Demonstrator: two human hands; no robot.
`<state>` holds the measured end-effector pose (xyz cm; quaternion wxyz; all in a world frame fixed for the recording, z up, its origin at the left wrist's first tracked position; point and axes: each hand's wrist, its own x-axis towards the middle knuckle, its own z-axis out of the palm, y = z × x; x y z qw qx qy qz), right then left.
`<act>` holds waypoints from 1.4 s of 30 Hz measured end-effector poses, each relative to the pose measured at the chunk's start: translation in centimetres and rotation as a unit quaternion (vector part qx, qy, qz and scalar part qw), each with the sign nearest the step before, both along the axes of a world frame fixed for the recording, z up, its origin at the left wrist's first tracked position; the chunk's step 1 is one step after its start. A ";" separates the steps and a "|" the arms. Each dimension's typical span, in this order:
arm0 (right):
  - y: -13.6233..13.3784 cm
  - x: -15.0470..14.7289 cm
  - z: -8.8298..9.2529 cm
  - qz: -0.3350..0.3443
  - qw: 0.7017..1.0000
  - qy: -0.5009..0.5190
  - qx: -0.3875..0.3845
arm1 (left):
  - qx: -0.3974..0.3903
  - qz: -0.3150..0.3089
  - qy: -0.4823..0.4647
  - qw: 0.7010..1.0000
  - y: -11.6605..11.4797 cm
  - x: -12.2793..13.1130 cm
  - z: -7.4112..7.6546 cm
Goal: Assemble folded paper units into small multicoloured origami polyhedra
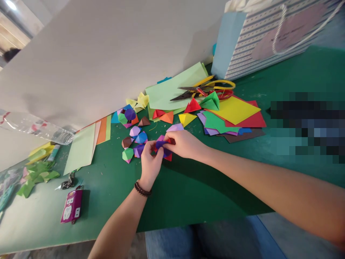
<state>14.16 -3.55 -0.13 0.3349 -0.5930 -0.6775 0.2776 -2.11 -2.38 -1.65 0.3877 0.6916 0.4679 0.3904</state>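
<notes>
Between my two hands is a folded paper piece (pixel 161 144) in dark blue-purple, with pink and red parts showing round it. My left hand (pixel 151 155), a beaded bracelet at its wrist, pinches it from the left. From the right, my right hand (pixel 183 143) pinches its upper edge with thumb and forefinger. Just left of my fingers lie joined folded paper shapes, among them a blue one (pixel 141 137), a green one (pixel 127 154) and a brown one (pixel 127 142). Loose folded pieces, including a yellow one (pixel 187 119) and an orange one (pixel 167 117), lie beyond my right hand.
Stacked coloured paper sheets (pixel 234 111) lie right of centre, scissors (pixel 207 89) behind them on pale green paper (pixel 167 95). A striped paper bag (pixel 266 39) stands at back right. Toward the left are a plastic bottle (pixel 40 126), a magenta pouch (pixel 72 206) and green paper scraps (pixel 37 176).
</notes>
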 end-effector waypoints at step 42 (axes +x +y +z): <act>0.3 0.4 0.3 0.008 0.998 0.068 0.014 | -0.011 0.049 0.013 0.999 0.5 -0.4 0.9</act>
